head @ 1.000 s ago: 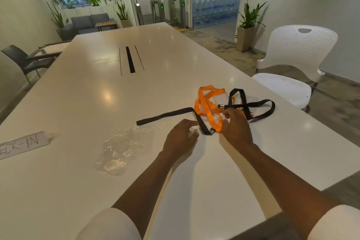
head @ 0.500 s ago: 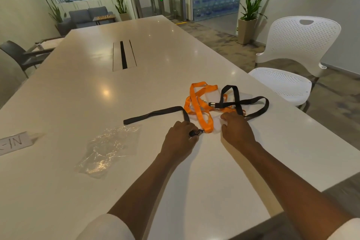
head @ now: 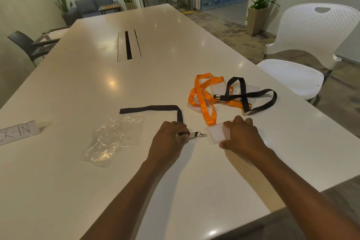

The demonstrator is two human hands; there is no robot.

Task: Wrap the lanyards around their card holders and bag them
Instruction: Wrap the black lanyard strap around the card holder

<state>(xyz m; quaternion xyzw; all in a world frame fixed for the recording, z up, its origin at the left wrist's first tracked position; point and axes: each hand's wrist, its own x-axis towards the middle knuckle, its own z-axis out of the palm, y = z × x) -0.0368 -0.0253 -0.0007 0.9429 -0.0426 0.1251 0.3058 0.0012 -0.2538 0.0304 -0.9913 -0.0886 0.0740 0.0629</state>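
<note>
My left hand (head: 169, 137) pinches the clip end of a black lanyard (head: 155, 108), whose strap runs up and then left across the white table (head: 155, 191). Its metal clip (head: 198, 134) points right toward a clear card holder (head: 215, 133). My right hand (head: 241, 136) rests on that card holder, fingers spread over its right side. Behind lie an orange lanyard (head: 205, 99) and a second black lanyard (head: 251, 96), tangled together over other clear holders. A crumpled clear plastic bag (head: 115, 136) lies left of my left hand.
A paper sign reading "CK-IN" (head: 16, 132) sits at the left edge. A cable slot (head: 128, 46) runs down the table's middle. A white perforated chair (head: 307, 48) stands at the right, a dark chair (head: 29, 46) at the far left.
My left hand has taken the black lanyard's clip end and pulled it toward me, away from the orange pile. My right hand drew a clear card holder out and nearer.
</note>
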